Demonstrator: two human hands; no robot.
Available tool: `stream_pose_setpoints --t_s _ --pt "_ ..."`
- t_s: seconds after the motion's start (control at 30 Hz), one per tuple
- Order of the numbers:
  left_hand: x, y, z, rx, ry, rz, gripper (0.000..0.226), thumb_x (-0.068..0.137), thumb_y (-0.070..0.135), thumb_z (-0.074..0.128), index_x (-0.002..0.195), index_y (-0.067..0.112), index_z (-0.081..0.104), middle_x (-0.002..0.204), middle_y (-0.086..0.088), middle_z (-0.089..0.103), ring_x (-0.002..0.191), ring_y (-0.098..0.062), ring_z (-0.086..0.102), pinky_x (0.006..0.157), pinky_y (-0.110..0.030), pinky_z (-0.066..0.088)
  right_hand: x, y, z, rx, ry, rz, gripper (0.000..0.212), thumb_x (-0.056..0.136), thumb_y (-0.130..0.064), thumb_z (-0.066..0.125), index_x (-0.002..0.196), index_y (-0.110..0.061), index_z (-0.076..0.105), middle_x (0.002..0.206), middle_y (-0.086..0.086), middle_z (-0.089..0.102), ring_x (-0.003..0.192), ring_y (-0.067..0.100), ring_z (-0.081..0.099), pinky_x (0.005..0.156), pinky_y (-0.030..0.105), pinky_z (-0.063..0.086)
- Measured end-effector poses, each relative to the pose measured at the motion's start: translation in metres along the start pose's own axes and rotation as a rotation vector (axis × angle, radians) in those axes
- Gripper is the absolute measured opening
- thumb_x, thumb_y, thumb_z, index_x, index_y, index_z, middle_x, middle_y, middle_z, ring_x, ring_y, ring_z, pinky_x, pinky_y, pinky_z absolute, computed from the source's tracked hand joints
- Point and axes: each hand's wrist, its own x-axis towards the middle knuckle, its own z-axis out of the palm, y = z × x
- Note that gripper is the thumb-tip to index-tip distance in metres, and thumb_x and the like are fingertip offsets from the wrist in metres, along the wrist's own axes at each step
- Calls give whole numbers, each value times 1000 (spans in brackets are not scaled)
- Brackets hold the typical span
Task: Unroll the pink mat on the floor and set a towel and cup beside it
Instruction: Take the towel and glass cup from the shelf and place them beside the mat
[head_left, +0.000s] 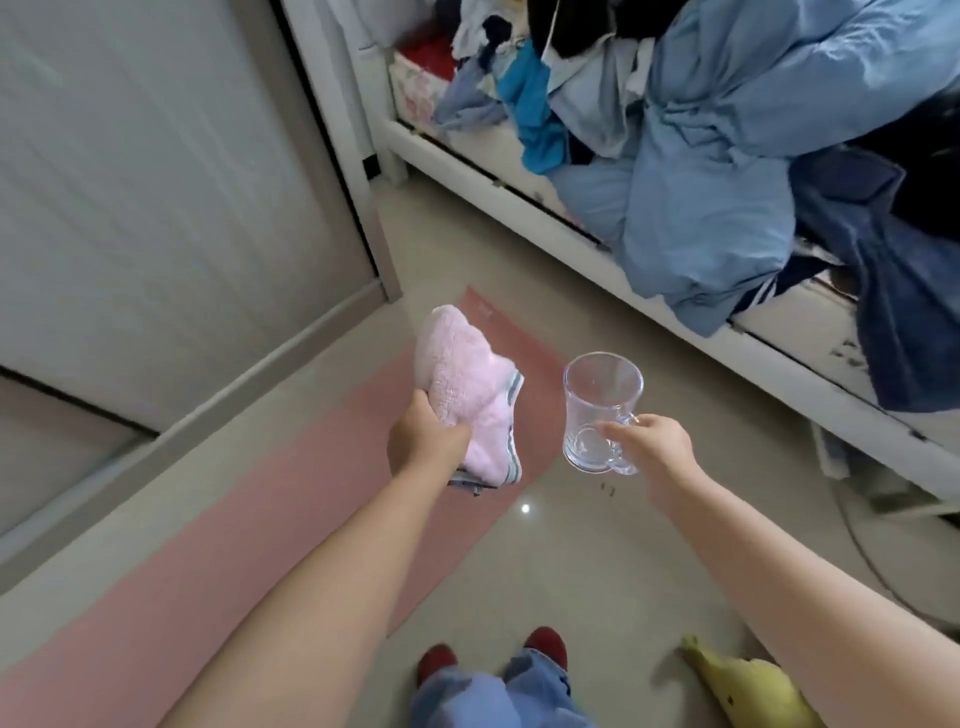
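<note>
Taking the pink mat (218, 561) as my landmark: it lies unrolled and flat on the floor (597, 561), running from the near left corner away toward the sliding door (156, 197) at its far left side. So I judge the unrolling done, and the step in hand is setting the two things down beside it.

Above the mat's far end, my left hand (426, 441) is clenched around a folded pink towel (462, 395) with a grey-striped edge, held up in the air. Just off the mat's right edge, my right hand (654, 441) grips the handle of a clear glass cup (597, 415); it looks empty and hangs upright over bare floor.

Further right of the mat stands a white bed (649, 317) heaped with blue clothes, and a yellow banana-shaped thing (748, 686) lies on the floor near my feet.

Next I would need to stoop and lower both: the cup goes straight down, while the towel must shift right, off the mat, to land on the floor strip between mat and bed.
</note>
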Motion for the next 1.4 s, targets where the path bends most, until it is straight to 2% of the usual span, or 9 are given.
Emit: stream_pose_setpoints --t_s 0.13,0.4,0.57,0.8,0.93,1.03,1.17,1.27,1.4 --pt "34 48 68 88 -118 83 22 77 20 59 93 16 44 106 -13 62 102 -34 56 71 -29 38 48 19 -49 126 72 107 36 75 -14 69 51 -13 42 56 3 37 50 17 34 47 25 27" --pt "95 105 210 259 -351 188 35 78 25 61 107 10 48 111 -12 62 106 -33 57 73 -30 40 152 88 -107 247 256 359 25 74 -15 65 58 -10 47 56 5 40 47 17 35 45 26 25" --pt "127 97 310 360 -432 242 36 78 21 61 108 8 48 110 -14 62 102 -33 57 70 -28 37 221 172 -105 371 304 477 37 73 -7 67 53 -13 37 60 6 34 55 21 34 55 29 29" --pt "173 51 462 423 -515 278 33 77 19 59 108 11 49 97 -6 58 85 -26 50 68 -26 34 323 300 -73 542 315 480 24 74 -10 70 76 -13 46 87 10 44 84 19 44 70 35 34" --pt "200 25 543 325 -624 298 34 73 18 61 105 11 51 92 -1 54 84 -24 52 69 -27 38 377 366 -58 493 346 414 27 73 -17 73 77 -13 46 81 10 40 77 22 39 71 34 31" --pt "225 6 585 102 -736 275 31 58 24 59 87 19 52 90 -1 61 86 -24 60 74 -31 49 413 405 -54 482 380 332 31 73 -20 73 69 -11 44 71 8 38 74 21 38 71 34 33" --pt "275 -34 639 -123 -850 201 32 55 15 66 86 17 57 85 0 64 74 -15 60 63 -18 52 464 452 -45 429 455 258 32 73 -23 74 62 -14 45 60 5 41 71 21 44 72 37 38" --pt "314 -76 672 148 -735 205 60 67 15 78 118 2 51 113 -16 63 101 -27 61 82 -32 49 493 481 -37 431 469 204 24 74 -24 73 71 -11 53 67 9 46 74 22 44 72 38 37" --pt "332 -109 685 675 -582 395 96 77 29 70 148 10 8 145 -21 33 130 -36 39 102 -38 38 506 500 -33 426 475 194 34 75 -24 72 57 -19 43 61 5 40 74 22 41 73 36 36"
